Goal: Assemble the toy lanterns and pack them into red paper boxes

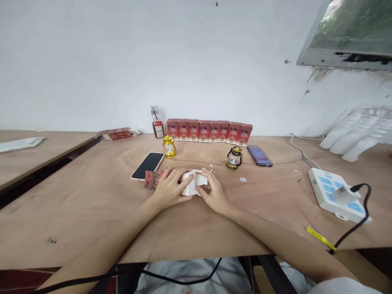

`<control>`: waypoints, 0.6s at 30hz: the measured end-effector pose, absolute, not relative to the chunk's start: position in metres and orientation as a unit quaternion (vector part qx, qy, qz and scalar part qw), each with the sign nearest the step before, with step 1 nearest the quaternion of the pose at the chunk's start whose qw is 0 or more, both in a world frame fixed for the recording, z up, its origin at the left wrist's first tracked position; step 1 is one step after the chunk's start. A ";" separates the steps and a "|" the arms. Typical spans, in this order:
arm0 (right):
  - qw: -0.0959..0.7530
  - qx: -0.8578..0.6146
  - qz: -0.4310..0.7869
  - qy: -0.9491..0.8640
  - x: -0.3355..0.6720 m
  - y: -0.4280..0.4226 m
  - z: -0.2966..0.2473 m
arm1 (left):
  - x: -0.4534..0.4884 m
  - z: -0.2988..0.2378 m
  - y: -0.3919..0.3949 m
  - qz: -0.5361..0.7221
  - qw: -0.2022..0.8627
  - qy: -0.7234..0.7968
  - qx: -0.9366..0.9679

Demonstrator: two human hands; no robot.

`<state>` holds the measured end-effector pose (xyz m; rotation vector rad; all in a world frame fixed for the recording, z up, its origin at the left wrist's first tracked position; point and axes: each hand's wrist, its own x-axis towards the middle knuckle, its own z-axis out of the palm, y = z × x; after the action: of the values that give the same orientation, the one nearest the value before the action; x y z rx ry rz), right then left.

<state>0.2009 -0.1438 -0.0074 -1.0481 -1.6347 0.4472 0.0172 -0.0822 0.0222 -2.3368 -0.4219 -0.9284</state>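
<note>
A: Head view: where is the white box [192, 184] held?
B: Low on the surface [92, 204], clamped between left hand [169, 188] and right hand [214, 195]. It is judged light, thin-walled and crushable, and is best gripped by its edges.

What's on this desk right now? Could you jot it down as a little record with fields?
Left hand: left hand grasps the white box, partly over a flat red pack
Right hand: right hand grasps the white box's other side
Nearby: phone, gold lantern, dark lantern
Back row: red boxes lined up at the wall
Right side: power strip, black cable plugged in
Surface: wooden table
</note>
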 end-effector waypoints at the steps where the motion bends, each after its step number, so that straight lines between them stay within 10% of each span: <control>1: 0.548 -0.434 0.196 -0.688 0.201 -0.144 -0.008 | 0.018 0.023 -0.084 -0.353 0.285 -0.155 -0.878; 18: 0.619 -0.344 0.413 -0.573 0.202 -0.144 -0.001 | 0.022 0.028 -0.093 -0.426 0.218 -0.163 -0.863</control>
<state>0.2022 -0.1439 -0.0006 -0.7921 -1.3174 0.9508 0.0222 -0.0925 0.0279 -2.3892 -0.4512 -1.1804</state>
